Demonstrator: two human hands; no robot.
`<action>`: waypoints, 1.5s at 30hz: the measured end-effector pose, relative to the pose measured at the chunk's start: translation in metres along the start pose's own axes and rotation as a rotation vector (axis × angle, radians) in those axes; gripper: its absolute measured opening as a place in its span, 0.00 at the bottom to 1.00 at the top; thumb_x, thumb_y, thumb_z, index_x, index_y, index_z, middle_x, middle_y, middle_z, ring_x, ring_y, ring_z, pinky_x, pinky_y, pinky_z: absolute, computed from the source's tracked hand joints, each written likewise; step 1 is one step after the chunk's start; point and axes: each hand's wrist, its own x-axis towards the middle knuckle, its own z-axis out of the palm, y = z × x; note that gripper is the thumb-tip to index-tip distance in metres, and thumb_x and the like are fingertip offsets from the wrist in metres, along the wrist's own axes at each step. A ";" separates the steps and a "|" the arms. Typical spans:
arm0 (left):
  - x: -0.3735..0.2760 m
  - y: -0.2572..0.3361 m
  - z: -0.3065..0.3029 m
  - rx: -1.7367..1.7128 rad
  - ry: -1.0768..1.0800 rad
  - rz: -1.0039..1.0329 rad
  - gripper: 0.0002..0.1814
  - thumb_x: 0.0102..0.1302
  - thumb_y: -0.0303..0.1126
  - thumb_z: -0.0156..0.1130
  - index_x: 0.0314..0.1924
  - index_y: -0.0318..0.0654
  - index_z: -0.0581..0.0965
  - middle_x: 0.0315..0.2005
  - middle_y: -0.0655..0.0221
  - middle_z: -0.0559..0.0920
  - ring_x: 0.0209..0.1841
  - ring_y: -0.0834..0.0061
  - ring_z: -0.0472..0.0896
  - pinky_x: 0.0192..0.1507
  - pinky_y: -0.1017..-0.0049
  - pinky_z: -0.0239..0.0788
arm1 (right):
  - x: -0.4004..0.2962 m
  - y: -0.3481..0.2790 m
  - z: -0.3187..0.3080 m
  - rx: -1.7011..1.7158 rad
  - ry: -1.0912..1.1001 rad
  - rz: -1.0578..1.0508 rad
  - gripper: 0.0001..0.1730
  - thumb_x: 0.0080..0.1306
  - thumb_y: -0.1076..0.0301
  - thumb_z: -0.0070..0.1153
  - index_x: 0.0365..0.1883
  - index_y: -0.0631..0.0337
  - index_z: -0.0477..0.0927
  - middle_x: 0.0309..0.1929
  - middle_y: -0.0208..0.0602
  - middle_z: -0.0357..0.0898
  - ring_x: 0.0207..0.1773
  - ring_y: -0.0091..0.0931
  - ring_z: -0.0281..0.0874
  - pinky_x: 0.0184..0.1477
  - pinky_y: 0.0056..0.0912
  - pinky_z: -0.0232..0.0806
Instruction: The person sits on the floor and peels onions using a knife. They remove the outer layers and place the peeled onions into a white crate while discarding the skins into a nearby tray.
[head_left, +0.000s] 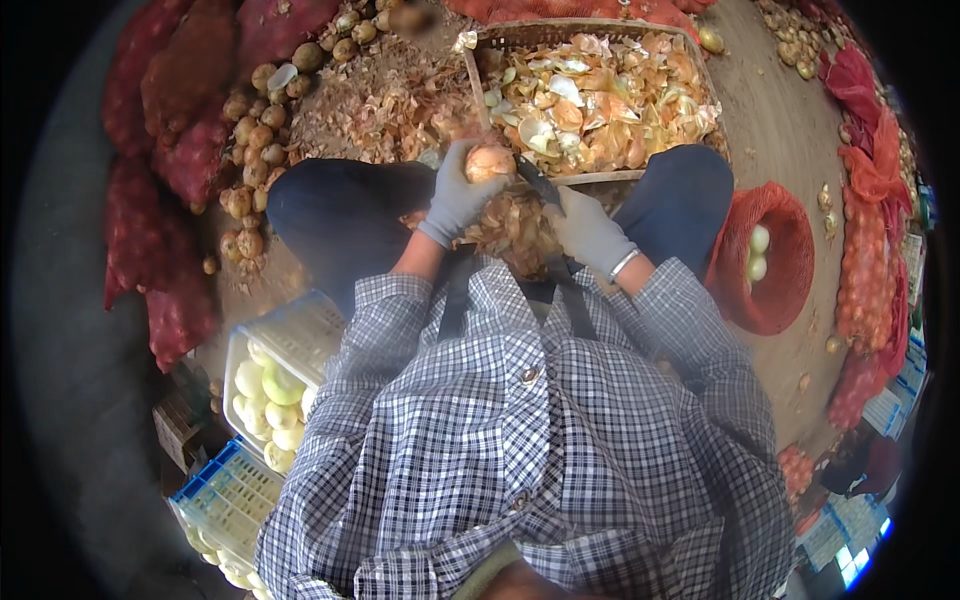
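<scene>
My left hand (459, 193), in a pale grey glove, grips an unpeeled brown onion (490, 163) between thumb and fingers. Close beside it, my gloved right hand (590, 227) is closed around a knife whose dark blade (537, 178) points up and left, its tip at the onion's right side. I cannot tell whether the blade touches the skin. Between my knees, below both hands, lies a heap of loose onion skins (517, 229). Just beyond the hands stands a crate (600, 178) filled with dry skins and pale peelings.
Unpeeled onions (259, 139) lie on the floor at left, beside red mesh sacks (161, 225). A white plastic crate (234, 367) at lower left holds peeled onions (277, 405). To my right, an open red mesh bag (787, 300) contains two pale onions. Filled sacks (866, 270) line the far right.
</scene>
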 end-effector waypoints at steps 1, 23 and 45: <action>0.001 0.002 0.001 -0.135 0.001 -0.065 0.34 0.54 0.34 0.76 0.57 0.32 0.69 0.47 0.61 0.79 0.46 0.73 0.81 0.49 0.73 0.77 | 0.009 0.009 0.006 -0.118 0.094 -0.105 0.15 0.73 0.60 0.51 0.45 0.66 0.74 0.28 0.56 0.80 0.31 0.48 0.81 0.33 0.47 0.73; 0.009 0.011 0.008 -0.702 0.146 -0.389 0.30 0.62 0.38 0.68 0.58 0.31 0.68 0.56 0.53 0.72 0.45 0.67 0.82 0.37 0.72 0.82 | 0.053 0.013 0.018 -0.403 0.270 -0.217 0.16 0.73 0.60 0.51 0.50 0.62 0.75 0.35 0.54 0.82 0.41 0.49 0.82 0.44 0.53 0.72; 0.016 0.016 -0.001 -1.347 -0.038 -0.607 0.27 0.73 0.57 0.52 0.56 0.42 0.75 0.39 0.56 0.84 0.27 0.61 0.84 0.17 0.76 0.77 | 0.062 0.009 0.047 -0.084 0.386 -0.239 0.19 0.72 0.64 0.51 0.57 0.64 0.74 0.37 0.52 0.83 0.37 0.49 0.82 0.40 0.50 0.73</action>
